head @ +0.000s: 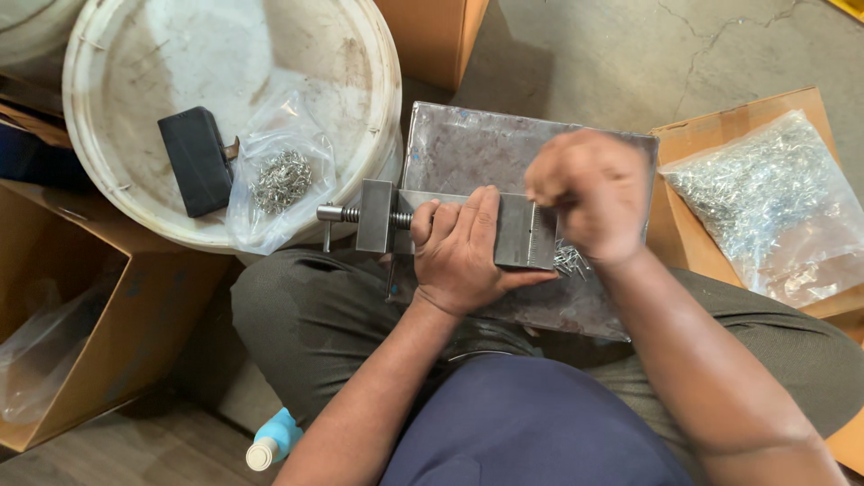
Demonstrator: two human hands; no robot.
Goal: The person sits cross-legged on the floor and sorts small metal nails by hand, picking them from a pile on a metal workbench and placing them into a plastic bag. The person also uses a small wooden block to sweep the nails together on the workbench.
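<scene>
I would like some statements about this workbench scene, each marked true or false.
1. The left hand rests on the metal vise. True.
2. The black block lies inside a cardboard box. False: it lies on the white bucket lid.
3. A clear bag of small metal parts sits in the open box on the right. True.
4. The right hand holds a hammer. False: it is closed near the end of the vise, and no hammer shows.
5. The metal plate lies on the person's lap. True.
</scene>
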